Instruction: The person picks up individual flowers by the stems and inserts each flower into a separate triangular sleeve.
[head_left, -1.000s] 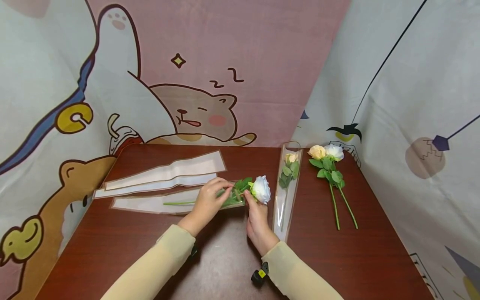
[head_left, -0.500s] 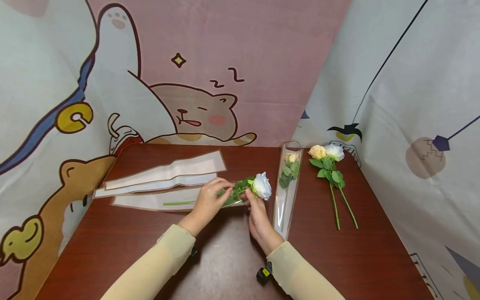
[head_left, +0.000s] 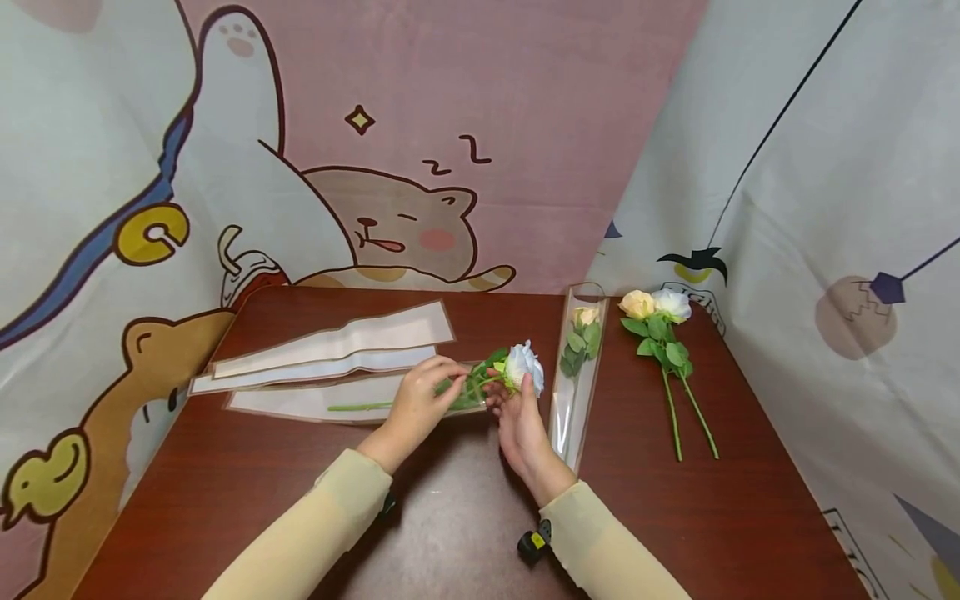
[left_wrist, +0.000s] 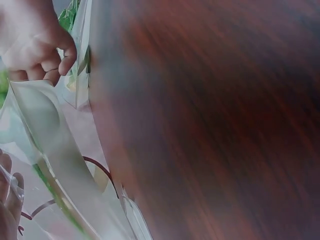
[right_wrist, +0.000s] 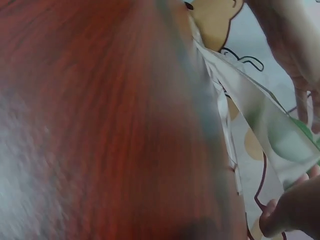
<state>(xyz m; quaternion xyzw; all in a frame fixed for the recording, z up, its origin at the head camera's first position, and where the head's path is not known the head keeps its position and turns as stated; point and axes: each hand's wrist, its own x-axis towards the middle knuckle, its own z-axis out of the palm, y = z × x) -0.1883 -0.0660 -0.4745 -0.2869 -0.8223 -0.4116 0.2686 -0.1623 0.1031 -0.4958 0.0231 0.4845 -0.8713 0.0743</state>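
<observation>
A pale blue-white rose [head_left: 523, 367] with green leaves lies partly in a clear flower sleeve [head_left: 285, 400] with a white back, its bloom past the sleeve's right end. My left hand [head_left: 422, 398] pinches the sleeve's upper film between thumb and fingertips. My right hand [head_left: 522, 429] is under the bloom, thumb raised beside the petals and fingers touching the sleeve's mouth. In the left wrist view, the stem [left_wrist: 55, 195] shows through the film. The right wrist view has the right thumb [right_wrist: 272, 217] apart from the sleeve's corner; its fingertips are partly hidden.
Two more flat sleeves [head_left: 337, 340] overlap behind the held one, on the left. A sleeved peach rose [head_left: 581, 342] lies right of the hands. Farther right lie two loose roses, one peach [head_left: 637, 304] and one white [head_left: 672, 305]. A printed cloth [head_left: 525, 150] hangs behind the table [head_left: 637, 517].
My right thumb has lifted off the sleeve to beside the bloom, and the right hand has moved slightly right. The bloom has tilted up slightly. My left hand keeps its pinch in place.
</observation>
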